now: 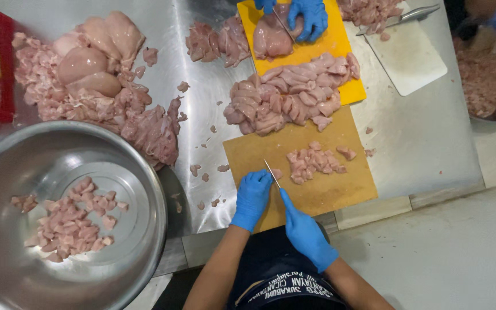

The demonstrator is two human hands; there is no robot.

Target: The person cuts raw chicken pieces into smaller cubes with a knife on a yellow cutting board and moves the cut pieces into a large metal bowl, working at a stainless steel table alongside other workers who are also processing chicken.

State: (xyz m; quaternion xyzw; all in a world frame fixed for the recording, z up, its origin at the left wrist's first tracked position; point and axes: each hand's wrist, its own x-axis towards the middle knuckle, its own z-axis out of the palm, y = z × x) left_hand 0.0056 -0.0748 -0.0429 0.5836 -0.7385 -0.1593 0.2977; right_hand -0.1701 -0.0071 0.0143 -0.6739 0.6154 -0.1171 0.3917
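Note:
My right hand [304,229], in a blue glove, grips a small knife [271,172] whose blade points away from me over a brown cutting board [328,195]. Just left of the blade, my gloved left hand [251,198] rests curled on the board's near left corner. A small piece of raw chicken [276,173] lies at the blade. A small heap of diced chicken [312,163] sits on the board to the right. Sliced chicken strips [288,97] are piled at the board's far edge.
A large steel bowl [139,172] at the left holds diced chicken [67,224]. Whole breasts and trimmings [96,86] are heaped on the steel table. Across from me, another person's gloved hands [308,17] cut a breast on a yellow board [340,43]. A white board [409,57] carries a knife.

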